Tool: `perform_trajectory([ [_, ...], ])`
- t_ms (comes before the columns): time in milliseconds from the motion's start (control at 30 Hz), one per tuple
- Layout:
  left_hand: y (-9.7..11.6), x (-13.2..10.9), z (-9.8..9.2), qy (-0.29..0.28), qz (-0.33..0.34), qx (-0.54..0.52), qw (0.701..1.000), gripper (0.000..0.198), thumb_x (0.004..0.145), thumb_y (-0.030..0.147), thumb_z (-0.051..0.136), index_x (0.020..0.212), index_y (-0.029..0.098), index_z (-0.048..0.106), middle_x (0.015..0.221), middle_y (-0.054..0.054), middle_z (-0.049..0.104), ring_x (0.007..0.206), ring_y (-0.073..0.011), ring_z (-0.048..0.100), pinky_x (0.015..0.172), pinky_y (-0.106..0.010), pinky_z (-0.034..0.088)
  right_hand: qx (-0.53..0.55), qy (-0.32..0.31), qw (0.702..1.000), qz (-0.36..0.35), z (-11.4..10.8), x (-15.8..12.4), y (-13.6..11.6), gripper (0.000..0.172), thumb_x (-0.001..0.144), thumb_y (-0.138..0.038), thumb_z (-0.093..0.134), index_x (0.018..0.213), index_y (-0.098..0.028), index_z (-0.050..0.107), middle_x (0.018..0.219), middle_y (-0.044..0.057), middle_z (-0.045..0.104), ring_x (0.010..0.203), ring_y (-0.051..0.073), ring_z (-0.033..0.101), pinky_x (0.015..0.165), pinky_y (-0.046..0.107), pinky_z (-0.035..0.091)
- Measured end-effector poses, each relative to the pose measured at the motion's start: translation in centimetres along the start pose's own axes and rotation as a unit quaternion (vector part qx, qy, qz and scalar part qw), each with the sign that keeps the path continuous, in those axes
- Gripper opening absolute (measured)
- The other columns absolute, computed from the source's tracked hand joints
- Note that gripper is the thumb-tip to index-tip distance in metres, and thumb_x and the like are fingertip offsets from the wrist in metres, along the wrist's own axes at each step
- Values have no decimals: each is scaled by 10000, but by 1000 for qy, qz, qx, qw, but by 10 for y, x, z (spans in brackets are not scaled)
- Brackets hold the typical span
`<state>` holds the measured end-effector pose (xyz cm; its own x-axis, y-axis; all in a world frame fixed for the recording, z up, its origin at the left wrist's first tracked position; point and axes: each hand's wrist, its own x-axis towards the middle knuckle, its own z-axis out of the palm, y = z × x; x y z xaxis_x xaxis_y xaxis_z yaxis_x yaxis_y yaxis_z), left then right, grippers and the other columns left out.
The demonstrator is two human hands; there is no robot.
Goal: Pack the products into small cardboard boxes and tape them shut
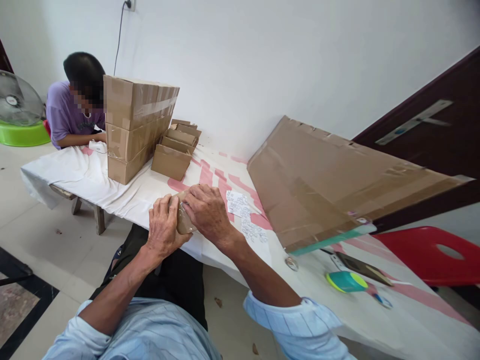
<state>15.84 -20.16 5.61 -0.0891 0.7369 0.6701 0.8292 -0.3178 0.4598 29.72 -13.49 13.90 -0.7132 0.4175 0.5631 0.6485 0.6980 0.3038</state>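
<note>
At the table's near edge, a small brown cardboard box [184, 220] with shiny clear tape on it is between my hands. My left hand [163, 222] grips its left side, fingers over the upper edge and thumb underneath. My right hand [208, 210] lies over its top and right side with the fingers bent against it, hiding much of the box. Right of my right hand are white paper slips [247, 225] with small printed or written marks, lying on the cloth.
Stacked taped cartons [122, 145] and an open box of cardboard pieces [170, 161] stand left on the cloth-covered table [225, 165]. A large cardboard sheet [318, 180] leans at right. Nearby lie a tape roll [291, 263], teal-yellow object [345, 281] and phone [362, 267]. A person [75, 110] sits behind the cartons.
</note>
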Motion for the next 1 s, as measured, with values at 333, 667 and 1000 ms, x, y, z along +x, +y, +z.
perform_trajectory([
  [333, 1, 0, -1, -2, 0, 7, 1000, 1011, 694, 333, 885, 1577, 187, 415, 1549, -240, 520, 1423, -464, 497, 1144, -634, 449, -49, 6, 999, -16, 4, 5, -4, 245, 962, -52, 570, 809, -200, 692, 867, 103, 650, 883, 273, 474, 789, 415, 296],
  [667, 0, 0, 0, 1, 0, 10, 1000, 1020, 672, 324, 900, 1563, 178, 424, 1553, -246, 517, 1426, -472, 496, 1154, -635, 448, -37, -6, 999, -13, 5, 3, -3, 233, 981, -72, 548, 857, -196, 701, 917, 116, 665, 909, 277, 490, 808, 417, 303],
  [1000, 2, 1, -1, -11, -12, 6, 1000, 1034, 668, 314, 918, 1565, 190, 418, 1571, -240, 502, 1435, -474, 487, 1143, -644, 452, -10, 0, 1000, -19, 3, -2, 5, 141, 1020, -169, 613, 941, -203, 724, 1018, 99, 703, 989, 268, 516, 861, 390, 335],
])
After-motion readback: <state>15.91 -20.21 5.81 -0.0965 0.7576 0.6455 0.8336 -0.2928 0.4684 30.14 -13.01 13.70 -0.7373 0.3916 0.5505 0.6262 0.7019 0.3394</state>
